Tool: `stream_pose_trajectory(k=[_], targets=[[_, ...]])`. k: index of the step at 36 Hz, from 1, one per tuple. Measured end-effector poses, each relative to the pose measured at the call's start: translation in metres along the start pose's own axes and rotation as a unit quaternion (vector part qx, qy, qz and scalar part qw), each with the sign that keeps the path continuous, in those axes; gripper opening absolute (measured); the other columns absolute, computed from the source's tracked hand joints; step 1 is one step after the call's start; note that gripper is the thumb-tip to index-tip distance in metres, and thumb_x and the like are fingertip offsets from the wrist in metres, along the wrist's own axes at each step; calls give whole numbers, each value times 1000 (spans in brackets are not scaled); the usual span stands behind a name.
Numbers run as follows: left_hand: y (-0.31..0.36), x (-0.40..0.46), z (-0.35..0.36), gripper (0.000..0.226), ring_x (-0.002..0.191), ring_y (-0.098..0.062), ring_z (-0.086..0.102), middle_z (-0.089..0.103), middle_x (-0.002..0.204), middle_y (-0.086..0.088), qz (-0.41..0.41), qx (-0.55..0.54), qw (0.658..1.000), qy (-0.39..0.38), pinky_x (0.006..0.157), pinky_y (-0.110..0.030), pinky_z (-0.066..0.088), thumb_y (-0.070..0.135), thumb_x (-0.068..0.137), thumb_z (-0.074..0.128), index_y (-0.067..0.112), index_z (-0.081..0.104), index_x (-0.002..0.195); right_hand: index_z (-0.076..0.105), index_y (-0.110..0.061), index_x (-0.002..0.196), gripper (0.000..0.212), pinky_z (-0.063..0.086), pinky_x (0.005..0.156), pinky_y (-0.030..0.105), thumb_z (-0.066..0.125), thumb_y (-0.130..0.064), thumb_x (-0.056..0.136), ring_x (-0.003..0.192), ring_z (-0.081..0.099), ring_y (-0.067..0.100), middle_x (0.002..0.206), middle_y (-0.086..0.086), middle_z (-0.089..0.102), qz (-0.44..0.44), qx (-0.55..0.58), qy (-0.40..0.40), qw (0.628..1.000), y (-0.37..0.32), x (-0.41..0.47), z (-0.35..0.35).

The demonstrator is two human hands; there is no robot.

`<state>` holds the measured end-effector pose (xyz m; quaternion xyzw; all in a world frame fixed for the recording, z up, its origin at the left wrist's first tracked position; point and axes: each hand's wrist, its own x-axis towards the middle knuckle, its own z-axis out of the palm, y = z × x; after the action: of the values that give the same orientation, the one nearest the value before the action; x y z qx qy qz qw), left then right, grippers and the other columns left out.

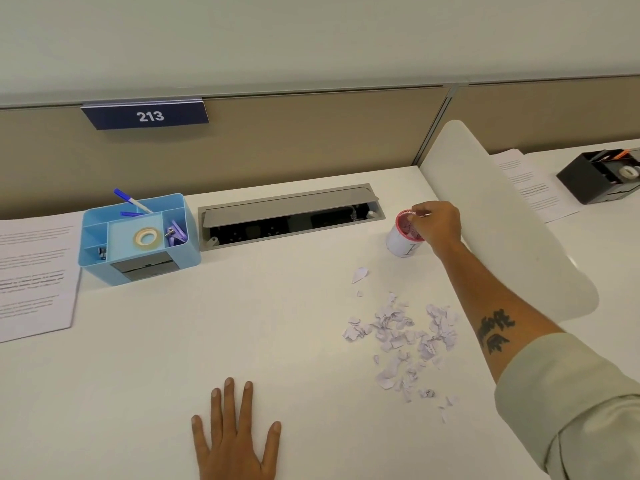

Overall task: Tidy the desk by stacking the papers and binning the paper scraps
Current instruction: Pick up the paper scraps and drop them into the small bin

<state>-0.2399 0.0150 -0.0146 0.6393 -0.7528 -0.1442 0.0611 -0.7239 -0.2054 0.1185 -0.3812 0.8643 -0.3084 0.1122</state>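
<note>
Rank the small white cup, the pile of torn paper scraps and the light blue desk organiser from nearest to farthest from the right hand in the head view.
1. Small white cup with red rim, under the right hand.
2. Pile of torn paper scraps, below it, beside the forearm.
3. Light blue plastic desk organiser, far left.

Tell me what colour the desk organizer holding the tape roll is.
Light blue. The desk organizer shows clearly in the head view, left of the cable tray.

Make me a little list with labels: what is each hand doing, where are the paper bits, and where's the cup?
left hand: flat on the desk, fingers spread
right hand: fingers curled at the cup's rim; whether the grip is closed is unclear
cup: white with red rim, upright near the desk's back edge
paper scraps: loose pile on the desk, nearer than the cup
papers: far left, beside the blue organizer
</note>
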Motion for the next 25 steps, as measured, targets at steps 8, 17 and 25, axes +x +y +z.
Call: stream_pose_trajectory(k=[8, 17, 25], targets=[[-2, -3, -1, 89, 161, -30, 27, 24, 176, -5, 4, -6, 1000, -5, 127, -66, 18, 77, 96, 17, 23, 40, 163, 82, -10, 109, 21, 57, 91, 31, 75, -5, 90, 92, 71, 21, 107, 7, 78, -135, 36, 9, 990, -13, -27, 9], [-3, -5, -1, 88, 163, -27, 21, 17, 178, -2, 6, -14, 1000, -4, 128, -66, 17, 76, 97, 17, 25, 34, 166, 69, -19, 136, 38, 47, 109, 42, 68, -33, 101, 129, 54, 24, 133, 7, 63, -227, -108, -215, 944, -4, -92, 60], [-5, -7, -1, 86, 164, -27, 18, 15, 178, -2, 13, -13, 1000, -2, 129, -64, 14, 74, 97, 22, 24, 32, 166, 52, -24, 154, 60, 37, 122, 44, 54, -55, 103, 154, 27, 22, 165, -1, 35, -202, -170, -300, 917, 23, -145, 83]])
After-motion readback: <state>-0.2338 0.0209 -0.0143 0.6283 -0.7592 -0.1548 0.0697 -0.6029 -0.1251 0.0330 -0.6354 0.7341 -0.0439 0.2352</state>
